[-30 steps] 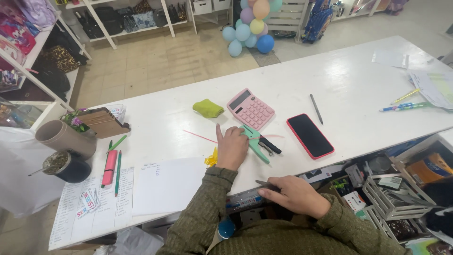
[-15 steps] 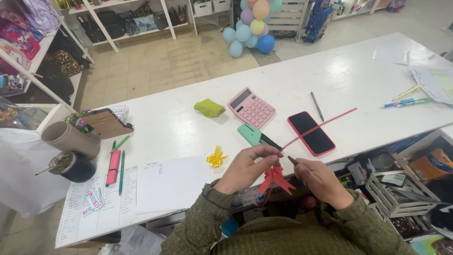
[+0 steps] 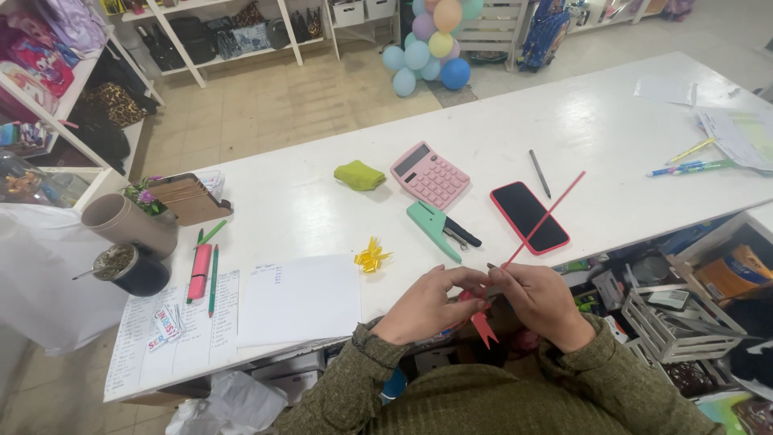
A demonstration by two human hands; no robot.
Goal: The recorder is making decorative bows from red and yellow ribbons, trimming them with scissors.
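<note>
Ribbon (image 3: 541,219), red, sits pinched between my left hand (image 3: 427,302) and right hand (image 3: 541,300) at the counter's (image 3: 322,201) near edge, both closed on it (its tail points toward the phone (image 3: 529,215)). I judge folding underway; the next loop needs firm fingertips.

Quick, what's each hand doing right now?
Left hand: closed, pinching the red ribbon.
Right hand: closed, holding the same ribbon.
</note>
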